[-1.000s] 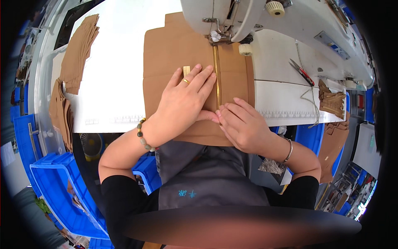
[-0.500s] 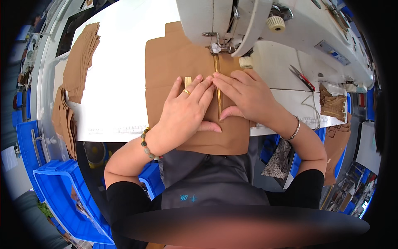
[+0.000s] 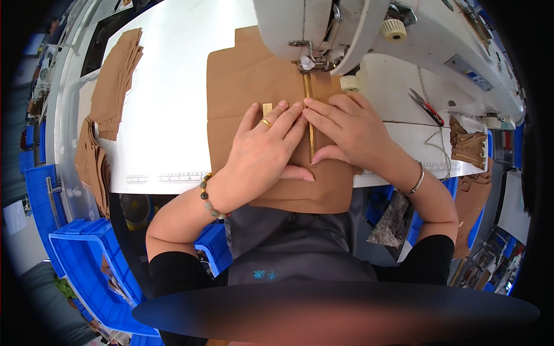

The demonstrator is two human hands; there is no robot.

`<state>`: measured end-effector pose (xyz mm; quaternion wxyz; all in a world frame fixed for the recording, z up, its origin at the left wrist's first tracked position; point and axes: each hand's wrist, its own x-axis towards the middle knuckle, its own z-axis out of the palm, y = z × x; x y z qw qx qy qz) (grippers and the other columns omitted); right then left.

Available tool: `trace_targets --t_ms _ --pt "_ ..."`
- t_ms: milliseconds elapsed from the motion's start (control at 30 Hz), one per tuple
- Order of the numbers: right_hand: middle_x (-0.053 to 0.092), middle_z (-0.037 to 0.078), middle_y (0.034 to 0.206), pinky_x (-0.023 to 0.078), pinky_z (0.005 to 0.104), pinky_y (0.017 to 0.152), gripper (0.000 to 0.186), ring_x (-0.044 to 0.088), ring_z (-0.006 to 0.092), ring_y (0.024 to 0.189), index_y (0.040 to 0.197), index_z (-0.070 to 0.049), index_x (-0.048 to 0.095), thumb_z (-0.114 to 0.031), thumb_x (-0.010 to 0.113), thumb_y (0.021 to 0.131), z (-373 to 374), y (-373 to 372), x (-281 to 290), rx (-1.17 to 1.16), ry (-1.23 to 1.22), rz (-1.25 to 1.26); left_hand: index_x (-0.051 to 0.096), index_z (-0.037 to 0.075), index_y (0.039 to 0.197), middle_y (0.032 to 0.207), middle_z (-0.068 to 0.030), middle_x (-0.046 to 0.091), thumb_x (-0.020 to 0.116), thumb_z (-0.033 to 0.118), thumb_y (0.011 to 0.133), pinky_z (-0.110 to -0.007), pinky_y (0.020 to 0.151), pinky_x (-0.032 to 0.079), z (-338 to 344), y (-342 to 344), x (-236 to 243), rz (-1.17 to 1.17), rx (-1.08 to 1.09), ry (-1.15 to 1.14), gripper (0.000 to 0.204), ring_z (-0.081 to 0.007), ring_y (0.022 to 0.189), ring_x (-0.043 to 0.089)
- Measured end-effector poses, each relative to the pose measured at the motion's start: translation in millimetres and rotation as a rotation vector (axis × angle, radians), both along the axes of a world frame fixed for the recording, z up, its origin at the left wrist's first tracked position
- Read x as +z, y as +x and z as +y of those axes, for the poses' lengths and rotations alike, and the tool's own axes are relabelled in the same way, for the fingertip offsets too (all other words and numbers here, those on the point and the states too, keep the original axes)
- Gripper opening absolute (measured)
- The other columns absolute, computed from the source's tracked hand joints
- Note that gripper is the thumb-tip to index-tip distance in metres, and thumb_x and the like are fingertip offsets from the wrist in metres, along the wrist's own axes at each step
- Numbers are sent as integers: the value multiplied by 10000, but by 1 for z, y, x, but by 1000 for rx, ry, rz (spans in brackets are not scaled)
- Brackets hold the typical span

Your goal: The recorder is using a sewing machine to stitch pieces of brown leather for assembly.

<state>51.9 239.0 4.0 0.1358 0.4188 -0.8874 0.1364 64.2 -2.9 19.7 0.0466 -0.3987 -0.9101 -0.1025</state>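
Note:
A large brown fabric panel [image 3: 236, 75] lies across the front of the white table, its far part under the sewing machine [image 3: 314, 34]. Down the panel runs a gold-toothed zipper [image 3: 311, 138], whose far end goes in beneath the presser foot [image 3: 307, 66]. Flat on the cloth left of the zipper rests my left hand [image 3: 265, 141], fingers stretched forward and thumb out to the side. My right hand [image 3: 346, 124] lies along the zipper's right side, fingers spread, thumb by its near end. The fingertips of both hands almost meet over the zipper.
Stacks of cut brown pieces [image 3: 115, 86] lie at the table's left. On the right are red-handled snips [image 3: 427, 108], a loose cord [image 3: 441, 150] and a bundle of gathered brown pieces [image 3: 468, 145]. A blue bin [image 3: 81, 236] stands below the left edge.
The whole view has shifted slightly, so everything sits a little further right. Both hands keep nearly the same pose on the panel, with the zipper still under the foot.

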Motion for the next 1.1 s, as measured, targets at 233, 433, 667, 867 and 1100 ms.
trace_targets --t_ms 233,433,667,867,1100 --pt "621 90 1358 451 427 1016 795 553 269 1174 1286 -35 651 -548 774 692 3 14 7 -50 -17 -53 595 8 1389 1447 -120 580 740 675 665 -503 1153 397 0 0 -2 -14 -1 8 995 -303 1365 547" --pt "626 98 1337 448 429 1049 803 545 273 1178 1256 7 654 -535 775 676 2 10 7 0 -15 -53 581 -4 1399 1451 -133 563 772 640 642 -494 1156 411 0 0 -4 -67 11 87 1012 -330 1376 531" --pt "625 100 1311 449 425 1051 807 545 273 1172 1243 28 648 -533 770 675 -2 13 11 3 16 -58 590 -5 1388 1438 -129 580 768 648 645 -489 1155 416 -1 -2 -4 -43 -12 68 1006 -331 1378 532" --pt "616 93 1321 460 418 1034 794 550 267 1169 1256 27 643 -503 778 681 -3 14 10 -27 32 -47 627 -15 1345 1414 -149 610 723 682 676 -522 1142 416 -1 -9 -4 13 -32 41 970 -315 1333 571" --pt "624 74 1308 480 396 996 720 562 253 1167 1251 -9 665 -461 787 704 -1 -1 2 -58 -3 0 618 48 1368 1404 -87 611 777 645 653 -552 1154 390 3 -33 -4 57 8 12 945 -289 1324 578"
